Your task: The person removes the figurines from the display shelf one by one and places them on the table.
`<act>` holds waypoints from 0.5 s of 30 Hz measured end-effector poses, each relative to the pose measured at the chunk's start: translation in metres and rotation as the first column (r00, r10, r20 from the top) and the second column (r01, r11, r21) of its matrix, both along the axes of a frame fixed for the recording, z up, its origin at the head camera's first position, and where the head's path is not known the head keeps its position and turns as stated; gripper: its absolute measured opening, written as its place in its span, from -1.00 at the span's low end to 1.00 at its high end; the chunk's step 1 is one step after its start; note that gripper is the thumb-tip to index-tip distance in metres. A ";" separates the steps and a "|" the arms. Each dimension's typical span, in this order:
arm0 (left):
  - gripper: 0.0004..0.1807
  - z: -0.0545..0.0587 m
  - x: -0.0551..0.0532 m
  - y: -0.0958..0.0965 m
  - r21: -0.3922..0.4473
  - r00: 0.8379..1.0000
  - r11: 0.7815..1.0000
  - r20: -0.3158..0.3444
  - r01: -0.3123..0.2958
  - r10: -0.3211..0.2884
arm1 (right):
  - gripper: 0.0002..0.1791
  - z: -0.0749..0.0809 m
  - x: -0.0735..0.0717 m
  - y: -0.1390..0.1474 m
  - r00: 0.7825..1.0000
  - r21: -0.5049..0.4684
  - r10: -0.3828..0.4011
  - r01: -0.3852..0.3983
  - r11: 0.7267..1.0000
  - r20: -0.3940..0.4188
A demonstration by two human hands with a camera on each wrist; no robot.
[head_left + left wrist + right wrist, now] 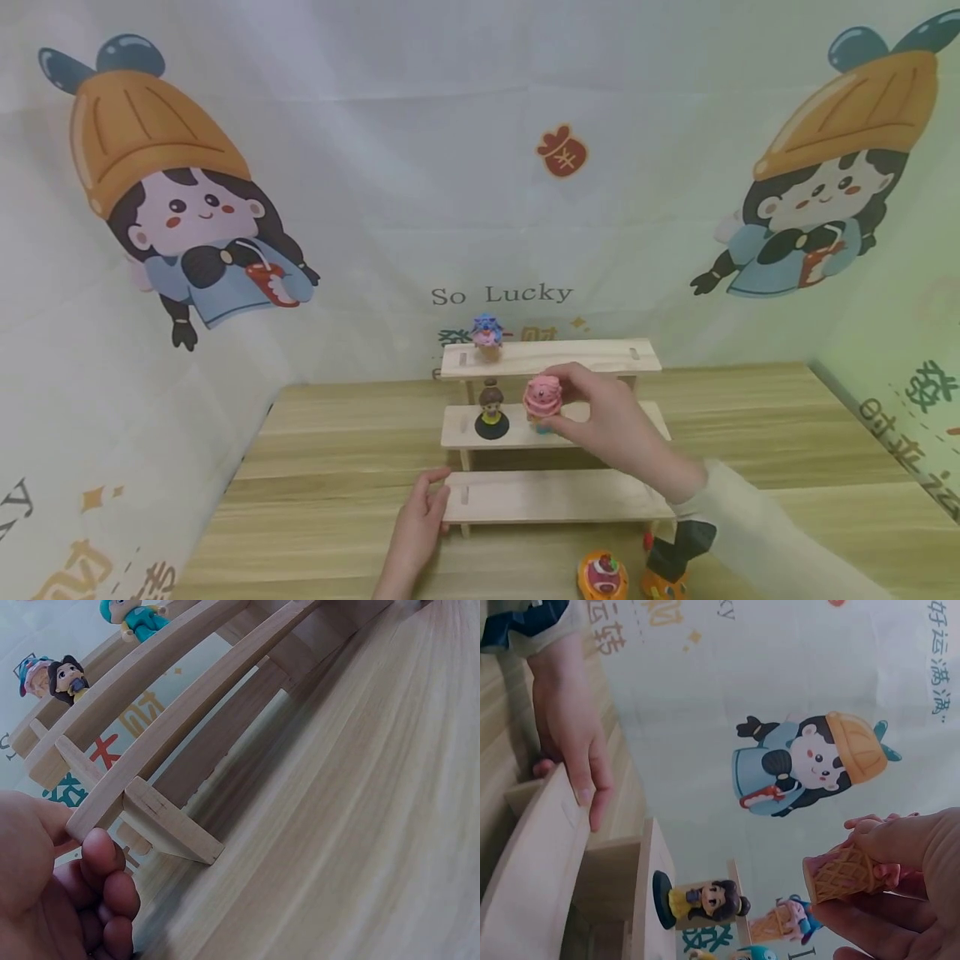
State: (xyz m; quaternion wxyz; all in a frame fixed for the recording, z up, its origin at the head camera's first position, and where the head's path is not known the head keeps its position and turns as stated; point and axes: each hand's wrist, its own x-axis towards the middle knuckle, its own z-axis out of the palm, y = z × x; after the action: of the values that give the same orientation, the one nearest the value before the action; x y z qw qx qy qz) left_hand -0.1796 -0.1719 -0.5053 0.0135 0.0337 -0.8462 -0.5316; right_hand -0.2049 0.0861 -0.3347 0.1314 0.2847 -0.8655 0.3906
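Note:
My right hand [611,421] pinches a pink ice-cream-cone figurine [542,396] between thumb and fingers, in front of the middle step. Its waffle cone [840,876] shows in the right wrist view. My left hand [416,521] grips the left end of the bottom step of a three-step wooden display shelf [555,496], thumb and fingers on either side of the board. On the middle step stands a brown-haired doll figurine [491,408] on a black base. A teal-capped figurine [133,619] stands there too, mostly hidden in the head view. A blue-and-pink cone figurine [487,336] is at the top step's left.
On the table [330,450] in front of the shelf lie a round orange toy [602,575] and another orange toy [663,586], partly covered by the right wrist's black strap. A printed cloth backdrop [375,183] rises behind and beside the table.

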 end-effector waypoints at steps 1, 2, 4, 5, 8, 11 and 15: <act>-0.64 0.000 0.000 0.000 -0.002 1.000 1.000 0.003 -0.001 0.001 | -0.48 -0.002 0.003 0.000 1.000 -0.001 -0.001 0.001 1.000 -0.007; -0.64 -0.001 0.000 0.000 -0.004 1.000 1.000 0.006 -0.002 0.002 | -0.48 -0.004 0.005 0.001 1.000 -0.001 -0.001 0.001 1.000 -0.015; -0.64 -0.002 -0.001 0.000 -0.007 1.000 1.000 0.010 -0.003 0.003 | -0.49 -0.008 0.011 0.001 1.000 -0.008 0.019 -0.019 1.000 -0.020; -0.64 -0.002 -0.001 -0.001 -0.012 1.000 1.000 0.011 -0.004 0.004 | -0.49 -0.011 0.013 0.001 0.999 -0.015 0.033 -0.033 0.999 -0.013; -0.64 -0.003 -0.001 -0.001 -0.014 1.000 1.000 0.014 -0.005 0.006 | -0.51 -0.019 0.020 0.003 0.996 -0.021 0.086 -0.086 0.996 0.001; -0.63 -0.003 -0.002 -0.001 -0.004 1.000 1.000 0.016 -0.003 0.003 | -0.54 -0.026 0.025 0.005 0.991 -0.022 0.131 -0.131 0.991 0.032; -0.63 -0.003 -0.002 0.000 0.009 1.000 1.000 0.020 0.001 -0.001 | -0.59 -0.039 0.031 0.006 0.983 0.005 0.167 -0.167 0.986 0.077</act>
State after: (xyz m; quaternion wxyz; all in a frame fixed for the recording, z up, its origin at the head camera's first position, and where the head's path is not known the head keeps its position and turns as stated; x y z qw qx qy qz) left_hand -0.1818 -0.1714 -0.5081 0.0045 0.0387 -0.8439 -0.5351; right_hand -0.1735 0.0919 -0.3732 0.0634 0.3418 -0.8452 0.4060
